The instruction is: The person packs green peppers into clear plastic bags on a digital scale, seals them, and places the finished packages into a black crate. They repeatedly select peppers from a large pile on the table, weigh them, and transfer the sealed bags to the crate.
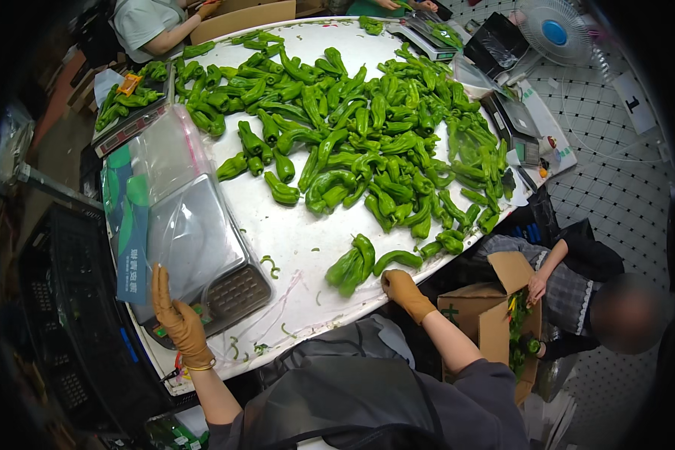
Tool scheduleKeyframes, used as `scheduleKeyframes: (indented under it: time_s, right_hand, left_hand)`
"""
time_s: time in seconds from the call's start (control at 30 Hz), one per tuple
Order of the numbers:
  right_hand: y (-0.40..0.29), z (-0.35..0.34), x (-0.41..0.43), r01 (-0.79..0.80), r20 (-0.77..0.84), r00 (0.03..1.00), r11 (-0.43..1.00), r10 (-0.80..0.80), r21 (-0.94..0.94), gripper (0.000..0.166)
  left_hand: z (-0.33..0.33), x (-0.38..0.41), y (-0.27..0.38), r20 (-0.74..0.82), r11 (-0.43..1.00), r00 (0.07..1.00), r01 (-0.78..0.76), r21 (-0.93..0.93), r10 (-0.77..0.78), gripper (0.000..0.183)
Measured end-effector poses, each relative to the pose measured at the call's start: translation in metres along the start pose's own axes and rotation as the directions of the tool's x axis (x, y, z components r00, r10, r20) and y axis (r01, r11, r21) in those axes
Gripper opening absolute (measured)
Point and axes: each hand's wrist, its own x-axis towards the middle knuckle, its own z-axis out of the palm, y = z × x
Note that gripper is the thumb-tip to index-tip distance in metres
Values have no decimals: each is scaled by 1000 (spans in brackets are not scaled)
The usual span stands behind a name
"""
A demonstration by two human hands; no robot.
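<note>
My left hand (pixel 183 326), in a tan glove, has its fingers stretched out at the near-left corner of a digital scale (pixel 239 295). Clear plastic bags (pixel 194 225) cover the scale's pan; whether the fingertips touch them is hard to tell. My right hand (pixel 406 293), gloved alike, is curled at the table's near edge. Just beyond its fingers lies a curved green pepper (pixel 398 260); I cannot tell whether it is gripped. Left of that hand sits a clump of green peppers (pixel 351 267), seemingly in clear plastic. A large heap of green peppers (pixel 365 129) spreads across the white table (pixel 275 236).
Another scale (pixel 132 126) with peppers and an orange packet stands at the far left. More scales (pixel 514 126) line the right side, near a fan (pixel 554 32). A co-worker at the right reaches into a cardboard box (pixel 492 320). Black crates (pixel 73 315) stand left.
</note>
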Motion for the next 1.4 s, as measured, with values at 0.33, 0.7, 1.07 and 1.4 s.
scheduleKeyframes:
  time_s: [0.33, 0.7, 1.07, 1.4]
  right_hand:
    - [52, 34, -263, -298, 711, 473, 854, 521, -428, 37]
    - [46, -52, -37, -19, -218, 976, 978, -27, -206, 34]
    - [96, -94, -12, -303, -177, 948, 922, 265, -241, 68]
    - [-27, -37, -25, -66, -50, 997, 908, 50, -413, 69]
  left_hand:
    - [10, 1, -12, 9, 997, 998, 57, -48, -56, 68]
    - [3, 5, -2, 18, 1000, 1000, 4, -19, -4, 69]
    - [2, 2, -5, -4, 1000, 1000, 25, -7, -25, 71]
    - [-5, 5, -10, -53, 998, 997, 60, -33, -62, 70]
